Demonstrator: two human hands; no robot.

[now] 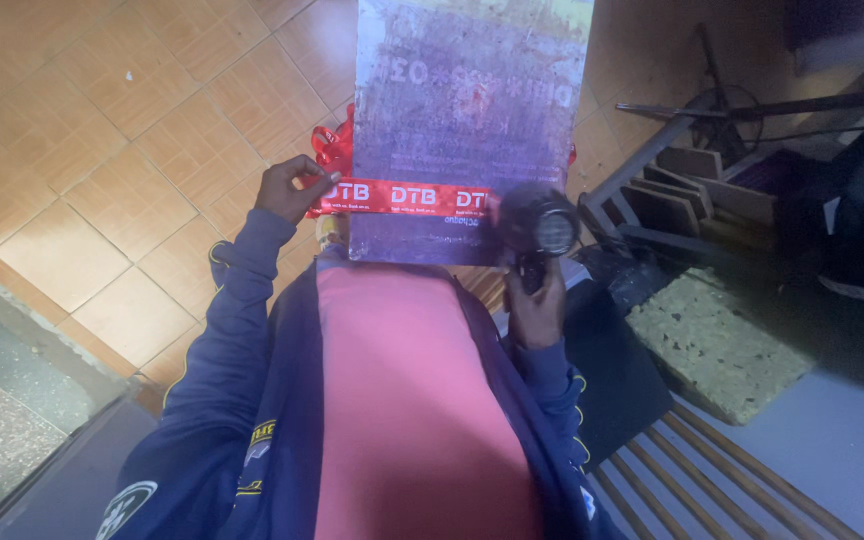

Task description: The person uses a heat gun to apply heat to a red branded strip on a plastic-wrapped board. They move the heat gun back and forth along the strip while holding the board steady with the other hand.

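Head view looks down on a grey printing screen board [467,130] resting upright against the person's lap, over a tiled floor [102,150]. Left hand [292,188] pinches a red printed ribbon [402,196] flat against the board's lower edge, fingers pressed together on it. Right hand [537,305] is wrapped around the handle of a black hair dryer [537,228], whose round nozzle faces the ribbon's right end and covers the board's lower right corner. More ribbon bunches [335,140] behind the board's left edge. Well apart to the right lie a foam block [717,345], stacked wooden frames [672,195] and a slatted bench [712,470]
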